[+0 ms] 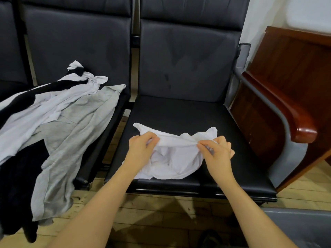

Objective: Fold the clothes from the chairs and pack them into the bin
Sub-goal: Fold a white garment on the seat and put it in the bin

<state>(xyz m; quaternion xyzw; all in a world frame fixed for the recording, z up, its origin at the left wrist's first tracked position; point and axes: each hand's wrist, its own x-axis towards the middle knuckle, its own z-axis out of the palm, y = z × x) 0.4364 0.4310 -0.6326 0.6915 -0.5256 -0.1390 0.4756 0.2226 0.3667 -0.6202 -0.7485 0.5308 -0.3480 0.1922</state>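
A crumpled white garment [175,158] lies on the black seat of the right chair [197,111]. My left hand [141,147] grips its upper edge on the left side. My right hand [216,151] pinches the same edge on the right between thumb and fingers. On the left chair [78,51] a pile of clothes is spread: a grey shirt [71,140], a white garment [44,115] and black pieces [16,179], some hanging over the seat's front. The grey bin [300,228] shows at the bottom right corner, only partly in view.
A brown wooden armrest [293,115] and wooden panel [295,68] stand right of the right chair. The floor [143,217] is light wooden boards. A dark shoe tip [211,237] shows at the bottom edge. A narrow gap separates the two seats.
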